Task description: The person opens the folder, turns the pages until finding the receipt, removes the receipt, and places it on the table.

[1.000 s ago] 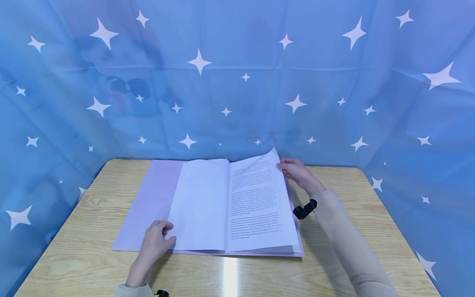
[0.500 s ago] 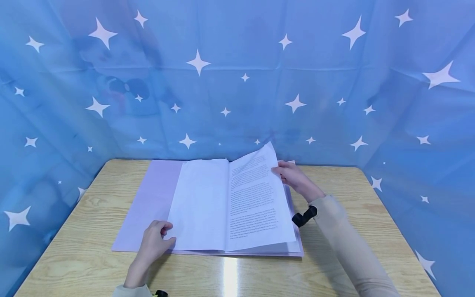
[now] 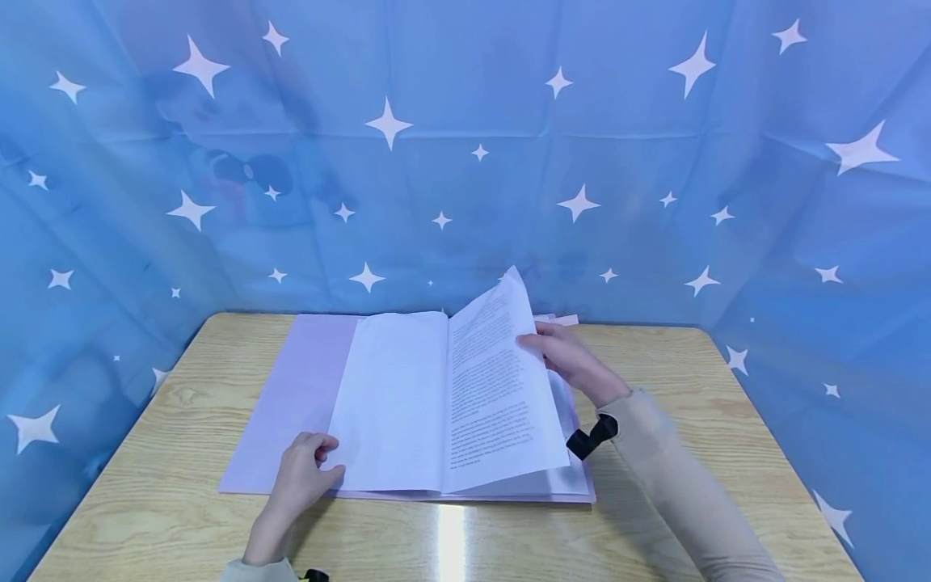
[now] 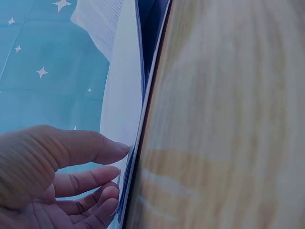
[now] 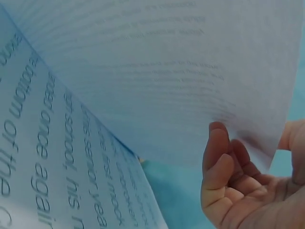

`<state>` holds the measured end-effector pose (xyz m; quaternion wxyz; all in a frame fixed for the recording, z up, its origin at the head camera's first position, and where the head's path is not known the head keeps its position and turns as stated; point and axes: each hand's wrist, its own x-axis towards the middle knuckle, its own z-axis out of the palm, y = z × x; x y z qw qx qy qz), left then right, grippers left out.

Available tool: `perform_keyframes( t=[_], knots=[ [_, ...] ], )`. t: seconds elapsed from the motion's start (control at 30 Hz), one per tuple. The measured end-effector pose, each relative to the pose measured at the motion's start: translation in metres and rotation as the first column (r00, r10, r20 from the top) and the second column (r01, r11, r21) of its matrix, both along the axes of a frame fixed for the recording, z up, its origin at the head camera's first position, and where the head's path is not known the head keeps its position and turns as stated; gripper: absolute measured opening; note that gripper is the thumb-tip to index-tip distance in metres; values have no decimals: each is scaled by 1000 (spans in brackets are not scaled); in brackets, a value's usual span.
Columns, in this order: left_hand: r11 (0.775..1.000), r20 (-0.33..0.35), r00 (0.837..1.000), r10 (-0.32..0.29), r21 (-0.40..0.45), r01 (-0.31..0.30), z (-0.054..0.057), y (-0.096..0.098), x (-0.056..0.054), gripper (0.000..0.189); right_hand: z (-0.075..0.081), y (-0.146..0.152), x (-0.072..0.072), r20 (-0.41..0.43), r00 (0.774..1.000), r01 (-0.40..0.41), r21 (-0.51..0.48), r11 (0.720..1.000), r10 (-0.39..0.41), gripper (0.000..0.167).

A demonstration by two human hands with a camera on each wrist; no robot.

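Observation:
A lilac folder (image 3: 301,388) lies spread on the table, with white sheets inside it. The left-hand page (image 3: 389,404) is blank. My left hand (image 3: 301,470) rests at that page's lower left corner, its thumb and loosely bent fingers touching the sheets' edge in the left wrist view. My right hand (image 3: 575,360) pinches the outer edge of a printed page (image 3: 494,404) near its top corner. This page is lifted and curves up from the fold, its corner raised against the curtain. Beneath it, the right wrist view shows another printed sheet (image 5: 76,157) in large type.
A wood-grain table (image 3: 160,453) carries the folder. Behind and beside it hangs a blue curtain (image 3: 465,202) with white stars. A small pale pink strip (image 3: 567,320) shows past the folder's top right, behind my right hand. Black straps sit on both wrists.
My right hand has moved left, bringing the printed page's outer edge up and inward. More of the sheet underneath shows at the right. The left hand stays where it was.

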<state>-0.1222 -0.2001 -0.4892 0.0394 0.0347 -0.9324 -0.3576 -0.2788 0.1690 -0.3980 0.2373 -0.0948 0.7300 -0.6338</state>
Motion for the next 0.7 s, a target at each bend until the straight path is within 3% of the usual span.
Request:
perform_keyframes(
  t=[0.43,0.7],
  knots=[
    [1000,17,1000,1,9,-1,0,0,0,31,16,-24,11,-14,998,-68,-63,996,67,43],
    [1000,16,1000,-7,9,7,0,0,0,29,19,-46,14,-29,999,-40,-79,996,38,37]
  ],
)
